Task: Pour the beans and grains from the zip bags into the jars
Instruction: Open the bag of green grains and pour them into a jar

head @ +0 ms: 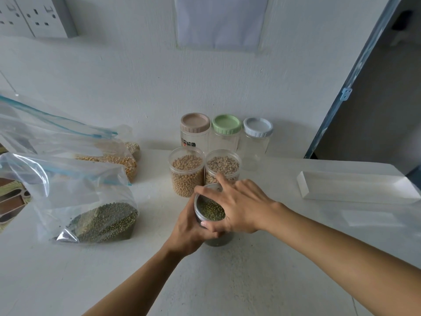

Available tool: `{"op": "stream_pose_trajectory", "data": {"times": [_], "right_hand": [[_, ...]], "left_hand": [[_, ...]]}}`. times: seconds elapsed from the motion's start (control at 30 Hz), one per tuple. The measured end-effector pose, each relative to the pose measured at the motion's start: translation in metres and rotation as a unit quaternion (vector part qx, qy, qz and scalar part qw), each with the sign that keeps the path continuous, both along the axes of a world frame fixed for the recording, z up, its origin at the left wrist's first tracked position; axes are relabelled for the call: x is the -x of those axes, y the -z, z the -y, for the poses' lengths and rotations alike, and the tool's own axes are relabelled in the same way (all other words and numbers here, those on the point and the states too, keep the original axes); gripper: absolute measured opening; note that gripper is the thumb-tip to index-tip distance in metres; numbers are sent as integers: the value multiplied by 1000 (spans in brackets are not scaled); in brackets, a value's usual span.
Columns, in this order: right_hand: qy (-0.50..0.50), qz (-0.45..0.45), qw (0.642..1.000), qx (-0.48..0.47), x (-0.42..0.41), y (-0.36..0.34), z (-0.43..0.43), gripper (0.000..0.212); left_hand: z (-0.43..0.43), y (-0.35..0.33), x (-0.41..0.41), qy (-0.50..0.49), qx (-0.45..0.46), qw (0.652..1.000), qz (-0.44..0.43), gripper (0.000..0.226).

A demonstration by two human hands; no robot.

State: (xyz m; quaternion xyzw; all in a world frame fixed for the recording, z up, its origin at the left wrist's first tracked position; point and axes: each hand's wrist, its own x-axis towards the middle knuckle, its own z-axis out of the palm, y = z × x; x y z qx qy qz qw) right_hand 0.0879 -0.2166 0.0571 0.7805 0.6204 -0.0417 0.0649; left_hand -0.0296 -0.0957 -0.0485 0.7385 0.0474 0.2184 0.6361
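Clear lidless jar, seemingly mostly full of small green beans.

on the counter, two open jars stand before three lidded jars by the wall; a third open jar sits nearer, zip bags to its left, a box right.

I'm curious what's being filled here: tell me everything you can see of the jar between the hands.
The jar is round, clear plastic, lidless, standing on the white table in front of two filled jars. Small green beans lie inside. The left hand grips its side; the right hand holds its rim from above.
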Motion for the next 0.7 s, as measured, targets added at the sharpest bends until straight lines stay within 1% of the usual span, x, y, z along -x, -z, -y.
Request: {"op": "stream_pose_trajectory", "data": {"times": [0.1,0.13,0.2,0.27,0.3,0.33,0.37,0.43,0.47,0.5,0.53,0.63,0.7], "right_hand": [[7,-23,999,-27,-3,9,1,84],[15,-51,998,-40,-6,12,2,84],[45,-136,987,-78,-14,22,8,85],[75,-237,962,-114,-20,34,18,83],[85,-286,945,-137,-20,41,24,85],[98,-342,920,-165,-19,48,29,85],[115,-406,885,-196,-18,53,34,81],[156,-520,807,-232,-13,64,40,61],[170,-558,777,-236,-12,69,40,53],[177,-581,758,-239,-10,74,40,50],[183,-592,745,-247,-8,77,39,49],[220,-593,716,-296,-7,84,43,51],[251,-577,705,-328,-9,89,52,53]], "left_hand": [[5,-6,2,16,5,1000,-16,95],[4,-9,3,25,1,999,-27,94],[-1,-14,7,34,-51,995,-81,99],[-12,-18,19,45,-111,983,-139,108],[-19,-20,26,48,-126,977,-168,108],[-24,-21,33,49,-128,972,-193,105],[-27,-24,39,49,-102,970,-214,97],[-24,-34,47,51,11,973,-224,67],[-20,-38,47,50,60,972,-221,52],[-16,-42,46,46,91,970,-221,43],[-12,-45,44,40,117,967,-222,40],[3,-47,30,21,170,958,-231,38],[17,-48,18,15,180,956,-233,39]]}}
